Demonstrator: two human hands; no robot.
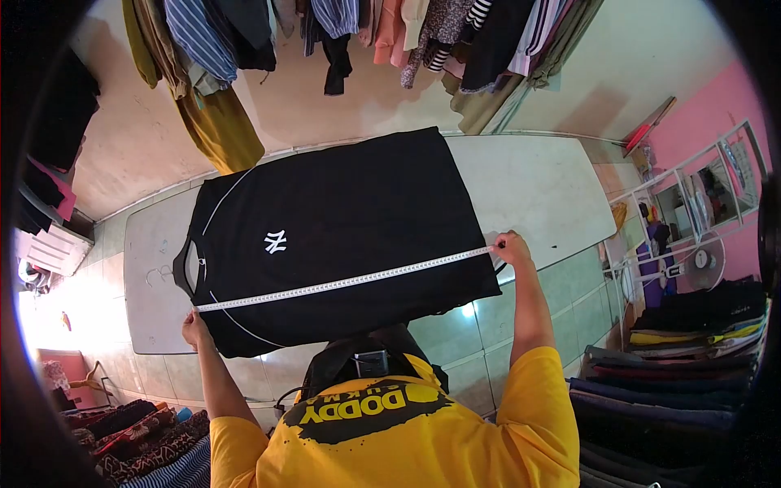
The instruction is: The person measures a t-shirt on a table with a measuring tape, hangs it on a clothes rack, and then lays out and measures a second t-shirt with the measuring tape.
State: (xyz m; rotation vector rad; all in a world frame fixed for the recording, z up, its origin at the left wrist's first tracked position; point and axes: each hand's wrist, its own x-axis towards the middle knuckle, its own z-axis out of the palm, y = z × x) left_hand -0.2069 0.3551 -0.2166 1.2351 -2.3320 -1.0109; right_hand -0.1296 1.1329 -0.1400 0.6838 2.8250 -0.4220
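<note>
A black shirt [350,203] with a white emblem lies spread on a pale table [537,179], its neck toward the left. A white measuring tape [350,282] stretches across it from collar side to hem. My left hand [192,328] is closed on the tape's left end, at the shirt's shoulder edge. Near the hem, my right hand [510,247] pinches the other end of the tape. The collar has a hanger [182,264] in it, with its hook lying on the table.
Clothes [220,130] hang along the wall beyond the table. Folded garments [691,325] are stacked at the right, and patterned clothes [138,439] lie at the lower left. A white metal rack [683,183] stands at the right.
</note>
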